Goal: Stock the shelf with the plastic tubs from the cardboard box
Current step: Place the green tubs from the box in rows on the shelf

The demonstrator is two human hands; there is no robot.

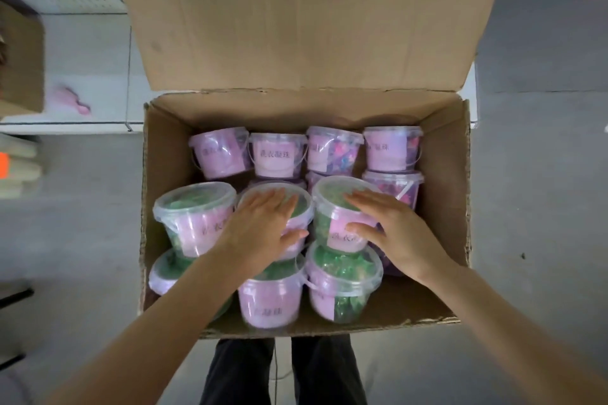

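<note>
Tubs [391, 151] sat in the cardboard box [450, 207]. The left hand [260, 230] and right hand [394, 233] lay on two green lids [332, 194], each grip apart. It looked like grabbing time; next they had to squeeze and lift.

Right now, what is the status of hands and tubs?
Left hand on middle green tub, right hand on right green tub, fingers flat. Tubs in cardboard box. Nothing blocks.

The cardboard box [158, 174] stands open, its far flap raised. It's packed with clear, lidded plastic tubs with pink labels, stacked two deep: purple-filled tubs [278, 154] along the far side, green-filled tubs [194, 217] nearer. The white shelf [88, 59] runs just behind.
</note>
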